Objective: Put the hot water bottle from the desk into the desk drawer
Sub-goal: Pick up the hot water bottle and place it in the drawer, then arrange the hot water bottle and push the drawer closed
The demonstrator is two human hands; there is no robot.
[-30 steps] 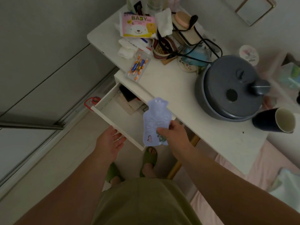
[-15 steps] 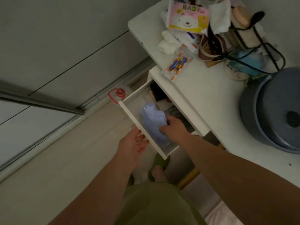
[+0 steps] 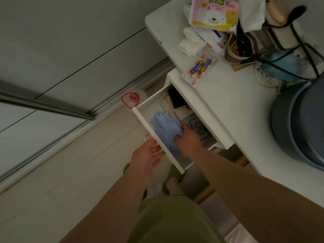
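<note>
While drawer stands pulled out from desk, we see hot water bottle lying flat inside it, neck toward far end. Our right hand rests on bottle's near half, fingers curled over its edge; whether we grip or only press, we cannot tell. Our left hand cups drawer front from outside, fingers loosely bent against panel. Battery pack lies on desk near edge above drawer. Grey pot sits at desk's right.

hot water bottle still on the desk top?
No, the hot water bottle lies inside the open drawer under the right hand.
</note>
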